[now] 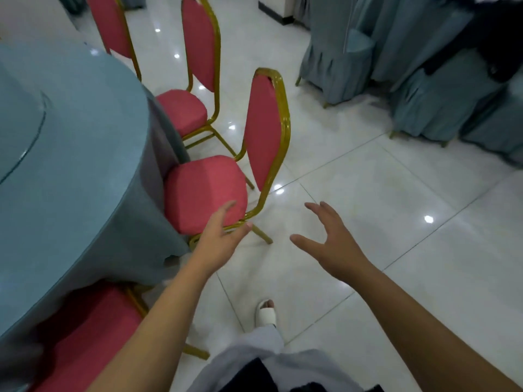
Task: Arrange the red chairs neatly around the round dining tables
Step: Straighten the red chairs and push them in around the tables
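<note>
The white tiled floor [396,222] fills the frame from twelve round to six o'clock and shines with lamp spots. The round surface [70,165], under a blue-grey cloth that hangs to near the floor, takes the nine o'clock side. A cluster of covered chairs [424,80] in the same blue-grey stands at two o'clock, well apart from the surface.

Four red chairs with gold frames ring the surface's edge. The near chair [206,190] stands just left of centre, its seat against the hanging cloth and its back turned out toward three o'clock. The second chair [198,43] stands at twelve o'clock, its seat partly under the cloth. The third chair [109,24] is at eleven o'clock, with only its back showing. The fourth chair [85,335] is at seven o'clock, its seat tucked beneath the cloth.

The left hand [220,236] reaches to the near chair's front corner with its fingers loose and straight, gripping nothing. It seems to touch the seat edge, though the blur leaves that unsure. The right hand [331,239] hangs over the bare floor at four o'clock of that chair, fingers spread wide and holding nothing.

A foot in a white sandal [266,312] stands on the floor at six o'clock.
</note>
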